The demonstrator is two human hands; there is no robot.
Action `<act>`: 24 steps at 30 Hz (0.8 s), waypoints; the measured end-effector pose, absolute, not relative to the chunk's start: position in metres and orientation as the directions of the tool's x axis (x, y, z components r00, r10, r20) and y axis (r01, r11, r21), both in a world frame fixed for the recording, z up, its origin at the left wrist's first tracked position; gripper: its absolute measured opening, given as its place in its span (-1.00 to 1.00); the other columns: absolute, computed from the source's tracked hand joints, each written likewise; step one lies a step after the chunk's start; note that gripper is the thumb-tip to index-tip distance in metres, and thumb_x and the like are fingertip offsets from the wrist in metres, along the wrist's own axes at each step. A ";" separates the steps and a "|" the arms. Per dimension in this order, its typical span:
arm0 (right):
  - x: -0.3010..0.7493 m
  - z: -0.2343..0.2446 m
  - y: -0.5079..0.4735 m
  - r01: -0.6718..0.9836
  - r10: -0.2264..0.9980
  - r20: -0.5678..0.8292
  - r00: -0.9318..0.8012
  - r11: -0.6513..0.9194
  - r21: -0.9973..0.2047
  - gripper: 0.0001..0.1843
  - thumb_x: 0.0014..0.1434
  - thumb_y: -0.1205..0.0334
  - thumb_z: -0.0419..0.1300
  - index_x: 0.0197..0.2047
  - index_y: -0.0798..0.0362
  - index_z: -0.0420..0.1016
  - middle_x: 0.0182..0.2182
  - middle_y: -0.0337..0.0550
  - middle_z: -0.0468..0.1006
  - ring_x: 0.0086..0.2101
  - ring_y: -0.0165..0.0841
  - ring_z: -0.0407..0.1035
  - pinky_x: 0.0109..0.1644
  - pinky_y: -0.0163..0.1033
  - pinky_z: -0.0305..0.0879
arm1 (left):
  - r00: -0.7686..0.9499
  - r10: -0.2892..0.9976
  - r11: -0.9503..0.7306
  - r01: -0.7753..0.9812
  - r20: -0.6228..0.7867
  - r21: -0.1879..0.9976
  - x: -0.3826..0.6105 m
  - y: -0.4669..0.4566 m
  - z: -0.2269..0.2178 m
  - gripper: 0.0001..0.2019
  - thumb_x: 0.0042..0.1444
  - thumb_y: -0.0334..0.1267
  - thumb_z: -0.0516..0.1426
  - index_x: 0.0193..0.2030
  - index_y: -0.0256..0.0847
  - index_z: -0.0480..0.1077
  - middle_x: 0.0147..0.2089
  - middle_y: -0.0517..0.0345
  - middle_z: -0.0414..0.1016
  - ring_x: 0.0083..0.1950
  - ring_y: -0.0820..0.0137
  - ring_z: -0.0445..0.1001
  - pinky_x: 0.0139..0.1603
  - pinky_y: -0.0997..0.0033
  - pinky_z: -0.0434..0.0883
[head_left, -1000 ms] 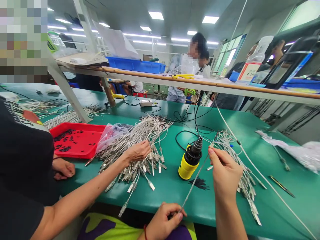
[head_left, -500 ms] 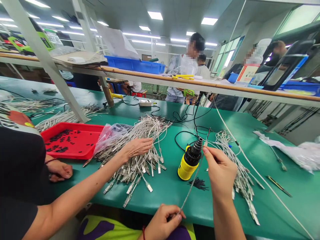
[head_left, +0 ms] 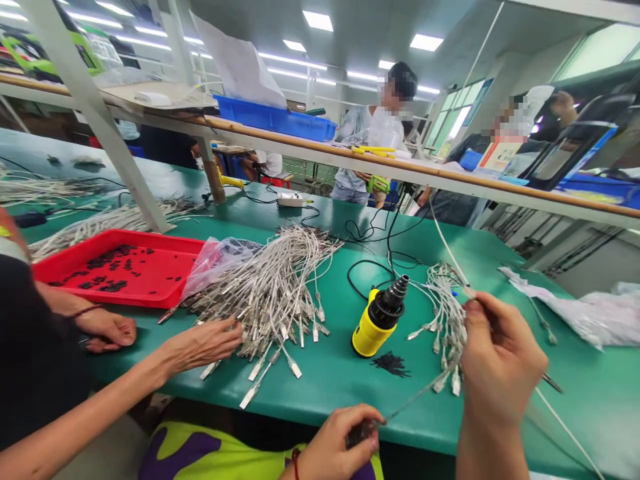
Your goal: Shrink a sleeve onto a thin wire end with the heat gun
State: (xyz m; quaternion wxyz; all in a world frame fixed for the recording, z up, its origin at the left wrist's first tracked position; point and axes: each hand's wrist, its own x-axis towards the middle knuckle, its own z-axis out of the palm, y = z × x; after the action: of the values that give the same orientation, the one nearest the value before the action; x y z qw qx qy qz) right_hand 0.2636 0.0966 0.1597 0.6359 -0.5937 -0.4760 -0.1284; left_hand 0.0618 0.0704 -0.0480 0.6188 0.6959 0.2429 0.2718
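At the far left, a co-worker's one hand lay beside the one red tray, which held black pieces too many to count, while their other hand rested on the edge of a large heap of cables with metal connectors. A clear plastic bag lay between tray and heap. That heap was too dense to count.

My left grip was closed into a fist at the tabletop's front edge, pinching the end of a thin cable. Its long axis slanted up and right from that fist toward a second, smaller heap of cables, and I couldn't tell where its far end stopped among the connectors. The left grip was nearer its visible end.

One yellow heat gun stood upright between the heaps, with one small clump of black pieces by its base. At the right, my right grip was pressed together, its fingertips pinching the end of a white cord.
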 end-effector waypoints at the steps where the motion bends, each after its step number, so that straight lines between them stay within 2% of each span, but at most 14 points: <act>1: 0.264 0.167 0.098 0.767 0.408 0.786 0.464 0.259 -0.587 -0.76 0.30 0.17 0.32 0.01 0.01 0.67 -0.21 -0.09 0.64 -0.23 -0.24 0.52 -0.13 -0.14 0.41 | 0.750 0.655 -0.110 -0.032 0.097 0.993 0.067 0.070 -0.049 -0.66 0.27 -0.15 0.22 0.15 -0.17 0.50 -0.15 0.10 0.58 -0.12 0.33 0.48 0.02 0.40 0.34; 5: 0.259 0.185 0.101 0.850 0.430 0.865 0.257 0.325 -0.414 -0.86 0.27 0.28 0.34 -0.12 -0.04 0.73 -0.23 -0.13 0.68 -0.24 -0.24 0.55 -0.12 -0.13 0.44 | 0.794 0.605 0.054 -0.111 0.056 0.992 0.086 0.073 -0.054 -0.64 0.28 -0.11 0.21 0.14 -0.19 0.48 -0.18 0.10 0.53 -0.29 0.41 0.51 -0.21 0.46 0.39; 9: 0.256 0.184 0.101 0.896 0.478 0.876 0.064 0.358 -0.261 -0.74 0.25 0.40 0.33 -0.06 -0.09 0.72 -0.19 -0.16 0.68 -0.24 -0.28 0.57 -0.12 -0.16 0.47 | 0.817 0.576 0.199 -0.158 0.015 0.967 0.099 0.077 -0.062 -0.59 0.28 -0.04 0.19 0.17 -0.21 0.43 -0.14 0.05 0.54 -0.42 0.48 0.50 -0.38 0.51 0.38; 14: 0.262 0.179 0.103 0.936 0.519 0.854 -0.018 0.310 -0.168 -0.69 0.27 0.44 0.29 0.01 -0.08 0.69 -0.14 -0.13 0.66 -0.19 -0.27 0.56 -0.07 -0.16 0.47 | 0.808 0.588 0.184 -0.168 0.028 0.969 0.102 0.081 -0.069 -0.61 0.28 -0.01 0.19 0.07 -0.27 0.51 -0.28 0.04 0.56 -0.44 0.48 0.45 -0.37 0.51 0.37; 21: 0.264 0.175 0.110 0.962 0.473 0.869 -0.146 0.272 0.014 -0.62 0.29 0.48 0.24 0.06 -0.09 0.66 -0.15 -0.13 0.65 -0.24 -0.30 0.57 -0.07 -0.19 0.47 | 0.808 0.589 0.234 -0.180 0.007 0.955 0.098 0.087 -0.075 -0.57 0.26 0.07 0.20 0.00 -0.30 0.53 -0.30 0.05 0.55 -0.43 0.47 0.46 -0.37 0.51 0.38; 24: 0.262 0.175 0.112 0.962 0.479 0.861 -0.168 0.269 0.038 -0.61 0.32 0.46 0.20 0.09 -0.13 0.64 -0.14 -0.11 0.65 -0.23 -0.27 0.57 -0.05 -0.15 0.48 | 0.809 0.588 0.243 -0.179 0.002 0.953 0.098 0.088 -0.076 -0.56 0.26 0.09 0.20 0.00 -0.30 0.54 -0.30 0.05 0.55 -0.42 0.46 0.47 -0.37 0.50 0.37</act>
State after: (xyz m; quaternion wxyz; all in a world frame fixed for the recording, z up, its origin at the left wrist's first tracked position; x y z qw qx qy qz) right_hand 0.2625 0.1122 0.1747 0.3856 -0.5170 -0.6972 -0.3131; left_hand 0.0982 0.0881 -0.0762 0.7670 0.5623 0.1819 0.2500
